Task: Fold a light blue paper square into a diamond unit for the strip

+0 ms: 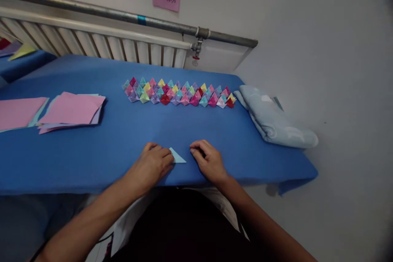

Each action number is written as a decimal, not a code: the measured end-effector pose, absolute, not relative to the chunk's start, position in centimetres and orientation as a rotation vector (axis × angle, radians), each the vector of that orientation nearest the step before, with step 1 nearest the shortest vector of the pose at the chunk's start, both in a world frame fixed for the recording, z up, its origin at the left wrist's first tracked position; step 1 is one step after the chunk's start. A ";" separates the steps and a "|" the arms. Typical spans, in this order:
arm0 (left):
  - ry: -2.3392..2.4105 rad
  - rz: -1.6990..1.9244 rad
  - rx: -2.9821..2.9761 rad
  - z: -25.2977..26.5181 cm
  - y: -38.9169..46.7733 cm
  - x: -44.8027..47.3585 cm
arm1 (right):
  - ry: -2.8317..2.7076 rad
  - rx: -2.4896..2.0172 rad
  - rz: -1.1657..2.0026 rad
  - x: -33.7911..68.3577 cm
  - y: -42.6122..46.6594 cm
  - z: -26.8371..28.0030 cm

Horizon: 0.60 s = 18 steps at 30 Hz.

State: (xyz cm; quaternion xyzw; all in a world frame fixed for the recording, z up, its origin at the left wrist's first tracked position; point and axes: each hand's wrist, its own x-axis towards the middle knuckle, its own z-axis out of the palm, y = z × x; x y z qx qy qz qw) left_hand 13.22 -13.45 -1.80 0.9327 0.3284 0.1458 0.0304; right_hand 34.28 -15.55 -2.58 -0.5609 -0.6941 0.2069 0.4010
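The left hand (155, 160) rests over a light blue paper (178, 156) on the table (138, 131), its fingers curled across the near part so that a pointed corner juts out toward the right hand (210, 159). From here I can't tell whether the fingers pinch the paper or only press on it. The right hand is just beyond that tip, apart from it, drawn in narrow with thumb close to forefinger; whether anything is between them I can't make out.

Ahead of both hands, well beyond the paper, folded paper pieces (179, 92) stand in close rows of pink, purple, yellow, red and blue. Off to the left of the left hand lie a pile of coloured sheets (73, 108) and, farther out, more pink sheets (20, 112). Beyond the right hand, a rolled pale cloth (276, 120) lies by the wall.
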 end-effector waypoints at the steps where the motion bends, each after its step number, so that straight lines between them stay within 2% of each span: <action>1: 0.961 0.368 2.859 -1.6 -12.9 13.2 | -1.741 -1.417 0.528 34.4 -15.7 -2.6; 7: 0.897 0.134 2.677 -0.8 -10.9 13.4 | -1.692 -1.394 0.551 34.7 -15.8 -2.8; 18: 0.847 0.121 2.572 -0.2 -9.8 13.2 | -1.685 -1.356 0.536 34.6 -15.8 -3.2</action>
